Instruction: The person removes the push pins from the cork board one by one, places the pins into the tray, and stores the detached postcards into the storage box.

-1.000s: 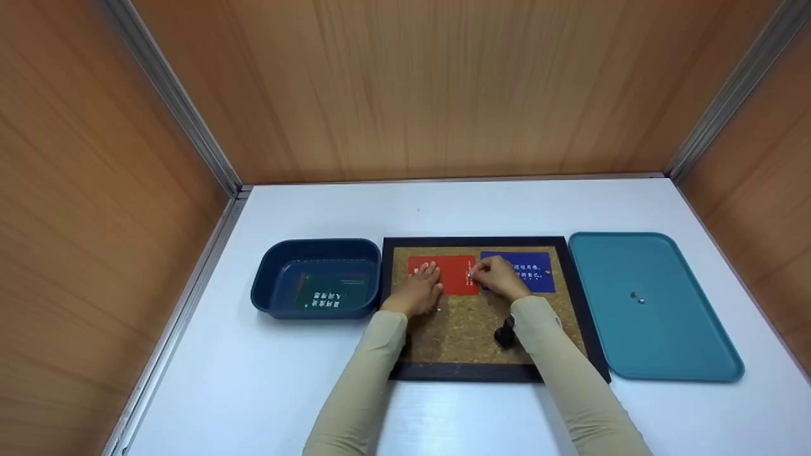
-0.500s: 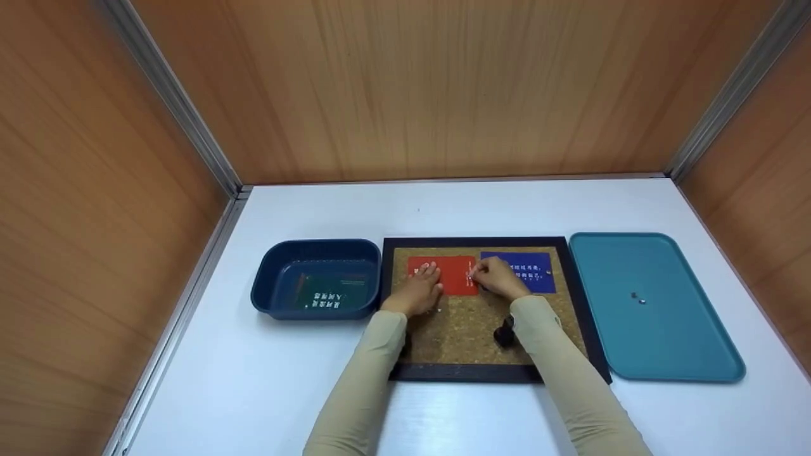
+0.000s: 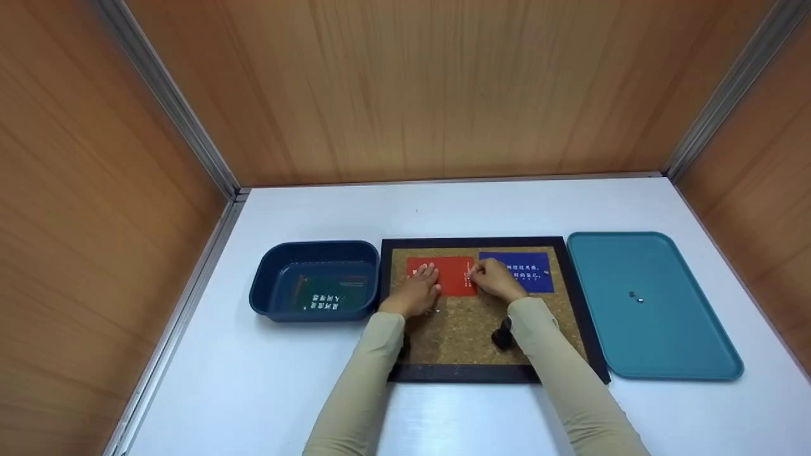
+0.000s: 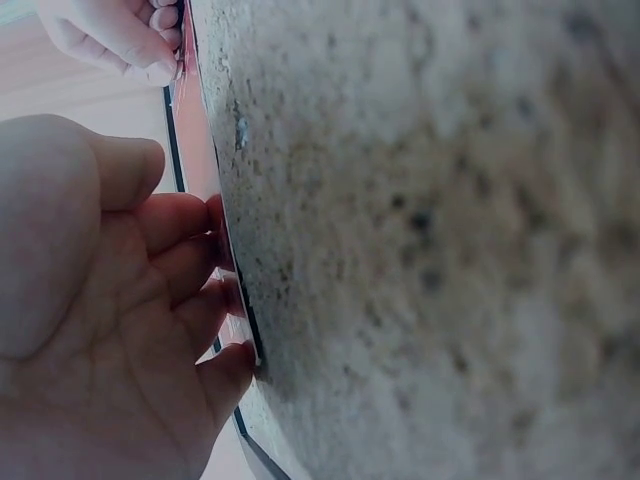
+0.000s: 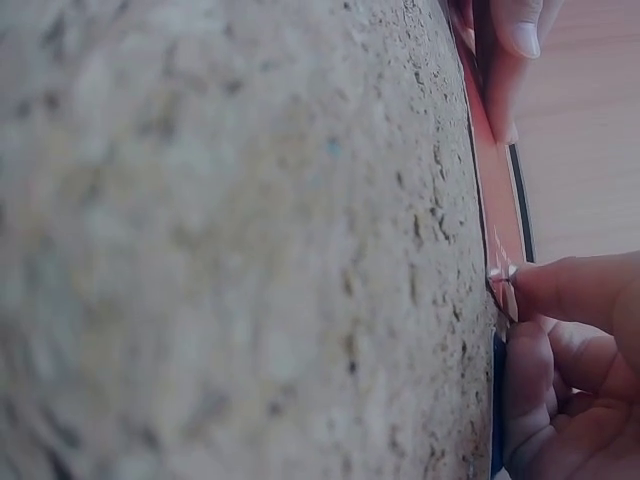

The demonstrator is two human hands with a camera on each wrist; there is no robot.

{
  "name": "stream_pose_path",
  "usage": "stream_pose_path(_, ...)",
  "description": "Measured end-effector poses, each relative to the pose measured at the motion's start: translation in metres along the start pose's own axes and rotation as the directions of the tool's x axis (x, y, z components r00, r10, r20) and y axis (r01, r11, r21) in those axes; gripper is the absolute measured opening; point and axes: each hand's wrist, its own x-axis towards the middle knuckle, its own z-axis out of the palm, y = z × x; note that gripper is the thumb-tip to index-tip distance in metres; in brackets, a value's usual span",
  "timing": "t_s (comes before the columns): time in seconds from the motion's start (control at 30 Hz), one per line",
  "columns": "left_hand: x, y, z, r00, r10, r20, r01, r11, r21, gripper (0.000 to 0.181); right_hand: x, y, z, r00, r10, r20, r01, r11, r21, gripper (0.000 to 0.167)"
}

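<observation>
A red card (image 3: pixel 452 282) with white print lies on the cork board (image 3: pixel 462 335). My left hand (image 3: pixel 415 294) rests on its left part, fingertips touching the card, as the left wrist view also shows. At the card's right edge my right hand (image 3: pixel 498 280) pinches a small silver thumbtack (image 5: pixel 502 272), its thumb against the metal head. How deep the point sits is hidden. Beside the red card lies a blue card (image 3: pixel 535 263) with white print, its left part covered by the right hand. A small gold-coloured tack (image 3: pixel 546 272) shows at the blue card's right edge.
A dark blue basin (image 3: pixel 260 297) stands left of the board, holding a dark green card (image 3: pixel 329 292). On the right, a teal tray (image 3: pixel 665 342) carries small metal tacks (image 3: pixel 640 300). Wooden walls (image 3: pixel 443 95) enclose the white table (image 3: pixel 304 367) at the back and sides.
</observation>
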Motion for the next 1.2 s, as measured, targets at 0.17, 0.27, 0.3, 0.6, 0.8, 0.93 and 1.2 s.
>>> stream_pose_path(0.17, 0.0000, -0.0007, 0.0004, 1.000, 0.004, 0.000, -0.004, 1.000, 0.001, 0.051, -0.0004, 0.0002, 0.0008, 1.000, -0.017, 0.003, 0.017, 1.000, 0.014, 0.017)
stream_pose_path(0.27, -0.0004, -0.0008, 0.0004, 1.000, 0.008, -0.001, -0.008, 1.000, 0.003, 0.050, 0.0002, 0.0001, 0.0011, 1.000, -0.021, 0.003, 0.021, 1.000, 0.013, 0.018)
stream_pose_path(0.3, -0.0005, -0.0008, 0.0004, 1.000, 0.008, -0.001, -0.008, 1.000, 0.002, 0.051, 0.0003, 0.0000, 0.0012, 1.000, -0.020, 0.004, 0.020, 1.000, 0.012, 0.018)
stream_pose_path(0.6, -0.0019, -0.0005, -0.0007, 1.000, 0.013, -0.002, -0.013, 1.000, 0.003, 0.050, 0.0004, -0.0009, 0.0003, 0.999, -0.043, 0.012, 0.043, 0.999, -0.021, 0.019)
stream_pose_path(0.8, -0.0021, 0.0004, -0.0009, 1.000, -0.001, 0.004, 0.001, 1.000, 0.013, 0.051, 0.0012, -0.0002, 0.0008, 0.999, -0.039, 0.000, 0.039, 0.998, -0.039, 0.018)
stream_pose_path(0.93, -0.0005, 0.0000, -0.0006, 1.000, -0.011, 0.002, 0.011, 1.000, 0.013, 0.051, 0.0012, -0.0004, -0.0002, 0.999, -0.030, 0.019, 0.030, 0.999, -0.036, 0.020)
stream_pose_path(1.2, 0.0011, 0.0000, -0.0013, 1.000, -0.013, 0.003, 0.013, 1.000, 0.014, 0.051, 0.0020, -0.0005, -0.0017, 1.000, 0.012, 0.024, -0.011, 1.000, -0.028, 0.019)
